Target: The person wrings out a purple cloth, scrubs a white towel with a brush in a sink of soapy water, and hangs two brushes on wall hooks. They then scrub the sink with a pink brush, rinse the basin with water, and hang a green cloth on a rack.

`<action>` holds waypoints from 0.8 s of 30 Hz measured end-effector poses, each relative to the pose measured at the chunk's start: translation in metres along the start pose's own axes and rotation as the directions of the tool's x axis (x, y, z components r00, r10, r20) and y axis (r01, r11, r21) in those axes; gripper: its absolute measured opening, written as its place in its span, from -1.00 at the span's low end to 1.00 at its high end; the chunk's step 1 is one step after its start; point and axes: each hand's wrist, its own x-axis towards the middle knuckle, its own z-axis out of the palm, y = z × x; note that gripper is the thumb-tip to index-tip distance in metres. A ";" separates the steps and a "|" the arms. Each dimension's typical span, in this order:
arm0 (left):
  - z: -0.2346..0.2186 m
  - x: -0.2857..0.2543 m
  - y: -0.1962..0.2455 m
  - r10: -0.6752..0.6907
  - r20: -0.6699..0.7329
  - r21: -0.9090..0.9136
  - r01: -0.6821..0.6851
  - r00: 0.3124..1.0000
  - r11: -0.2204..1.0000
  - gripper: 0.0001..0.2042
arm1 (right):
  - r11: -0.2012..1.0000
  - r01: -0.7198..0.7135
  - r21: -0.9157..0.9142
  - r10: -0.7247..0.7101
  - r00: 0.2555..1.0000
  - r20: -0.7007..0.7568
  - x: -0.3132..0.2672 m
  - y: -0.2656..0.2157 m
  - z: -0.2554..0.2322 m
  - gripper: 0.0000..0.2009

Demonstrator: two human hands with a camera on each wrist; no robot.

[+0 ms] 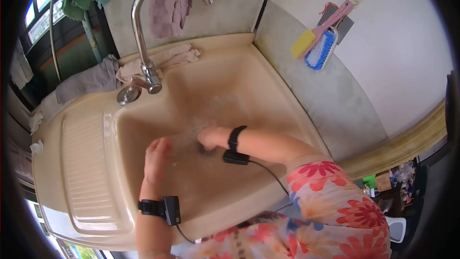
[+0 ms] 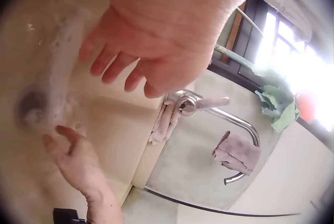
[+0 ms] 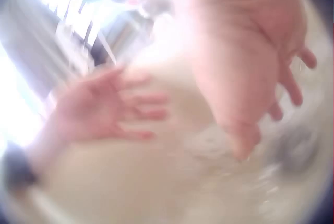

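Observation:
Both of my hands are down in the beige sink basin [image 1: 249,91], which is wet with foamy water [image 2: 57,51]. My left hand [image 1: 157,151] hovers with straight, spread fingers [image 2: 112,67] and holds nothing. In the right wrist view the left hand [image 3: 104,109] also shows an open palm. My right hand [image 1: 208,138] is over the dark drain [image 2: 31,106] at the basin's bottom, fingers [image 3: 292,88] relaxed and empty; whether it touches the drain I cannot tell. The right wrist view is blurred.
A chrome faucet [image 1: 141,33] stands at the back with a mauve cloth [image 1: 170,5] draped over its spout. Crumpled rags [image 1: 165,60] lie behind it. A ribbed drainboard [image 1: 86,172] is at the left. Two scrub brushes [image 1: 318,43] hang on the right wall.

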 end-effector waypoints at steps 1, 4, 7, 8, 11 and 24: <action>0.002 0.002 0.003 0.017 -0.015 0.000 -0.017 1.000 1.000 -0.72 | 0.986 -0.011 0.165 0.029 0.994 -0.106 -0.010 -0.002 -0.008 -0.59; 0.017 -0.011 0.008 0.011 0.272 -0.332 0.083 0.962 0.939 -0.74 | 0.886 0.017 0.464 0.107 0.965 -0.238 -0.015 -0.015 -0.016 -0.55; 0.025 -0.013 0.016 0.081 0.440 -0.455 0.144 0.894 0.879 -0.77 | 0.606 -0.186 0.774 0.008 0.974 0.227 -0.005 -0.020 0.003 -0.52; 0.022 -0.011 0.010 0.036 0.456 -0.385 0.161 0.889 0.909 -0.75 | 0.629 -0.166 0.760 0.066 0.985 0.160 -0.009 -0.028 0.011 -0.55; 0.026 -0.015 0.009 -0.055 0.363 -0.218 0.142 0.930 0.966 -0.76 | 0.945 0.048 0.323 -0.016 0.995 -0.101 -0.011 -0.043 -0.002 -0.65; 0.011 -0.013 0.007 0.187 0.182 0.425 -0.248 0.966 0.870 -0.79 | 0.511 -0.399 -0.761 -0.792 0.127 -0.597 -0.037 -0.242 -0.225 -0.67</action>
